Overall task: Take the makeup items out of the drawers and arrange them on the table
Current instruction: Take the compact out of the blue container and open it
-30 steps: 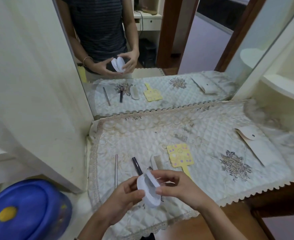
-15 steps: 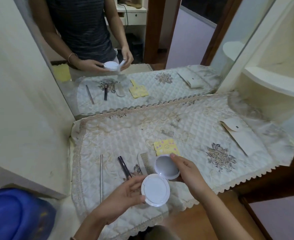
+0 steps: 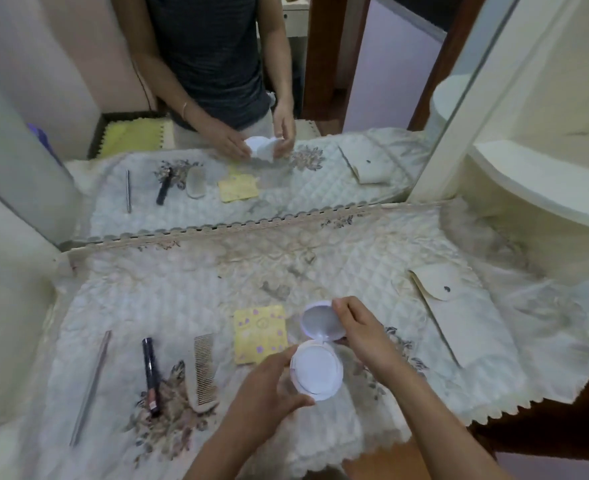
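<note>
Near centre, the left hand (image 3: 268, 386) grips the base of an open white compact (image 3: 316, 370) above the desk (image 3: 407, 393), while the right hand (image 3: 362, 332) pinches its raised lid. Farther left lie a comb (image 3: 203, 370), dark tube (image 3: 150, 372), thin metal stick (image 3: 90, 386) and yellow card (image 3: 260, 332) (already arranged); the compact seems unplaced, and the drawers are out of view.

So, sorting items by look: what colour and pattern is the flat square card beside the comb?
Pale yellow square card with small purple marks, in the head view.

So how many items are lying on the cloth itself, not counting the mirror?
5: metal stick far left, dark tube, comb, yellow card partly behind the held compact, and beige pouch at right.
</note>
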Available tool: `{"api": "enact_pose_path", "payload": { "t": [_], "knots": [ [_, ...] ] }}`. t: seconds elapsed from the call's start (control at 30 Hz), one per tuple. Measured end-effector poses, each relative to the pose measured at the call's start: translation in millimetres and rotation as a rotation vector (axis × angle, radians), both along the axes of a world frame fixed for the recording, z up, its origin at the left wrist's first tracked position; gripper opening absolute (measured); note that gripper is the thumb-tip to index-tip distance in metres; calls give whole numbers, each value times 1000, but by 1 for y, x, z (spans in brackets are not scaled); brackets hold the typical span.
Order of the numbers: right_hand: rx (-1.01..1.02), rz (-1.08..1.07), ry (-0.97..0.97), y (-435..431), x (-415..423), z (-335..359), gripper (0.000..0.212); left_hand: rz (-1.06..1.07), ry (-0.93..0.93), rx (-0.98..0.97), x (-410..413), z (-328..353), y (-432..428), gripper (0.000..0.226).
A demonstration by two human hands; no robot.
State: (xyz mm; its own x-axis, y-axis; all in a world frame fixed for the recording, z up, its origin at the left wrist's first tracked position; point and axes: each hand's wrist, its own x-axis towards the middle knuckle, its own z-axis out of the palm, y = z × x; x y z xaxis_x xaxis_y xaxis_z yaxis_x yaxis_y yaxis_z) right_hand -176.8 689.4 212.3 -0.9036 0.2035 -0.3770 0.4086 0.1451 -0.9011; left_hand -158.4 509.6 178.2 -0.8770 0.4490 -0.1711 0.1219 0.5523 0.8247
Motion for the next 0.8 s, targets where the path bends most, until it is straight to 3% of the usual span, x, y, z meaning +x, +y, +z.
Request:
{"api": "enact_pose_path", "payload": {
  "t": [0.07, 0.17, 0.3, 0.43, 0.63, 0.8],
  "knots": [
    [8, 84, -19, 21, -8, -5, 25, 44, 20, -55, -1, 0, 22, 71],
    [-3, 190, -37, 36, -22, -12, 26, 90, 64, -146, 3, -8, 39, 90],
    [-28, 281, -30, 33, -31, -20, 22, 126, 258, -389, 6, -26, 40, 72],
    [39, 258, 24, 31, -36, -27, 18, 112, 432, -486, 2, -39, 41, 70],
    [24, 148, 25, 28, -38, -36, 10, 150, 378, -590, 5, -48, 45, 66],
    [86, 114, 19, 27, -35, -37, 23, 106, 370, -641, 2, -44, 47, 76]
  ]
}}
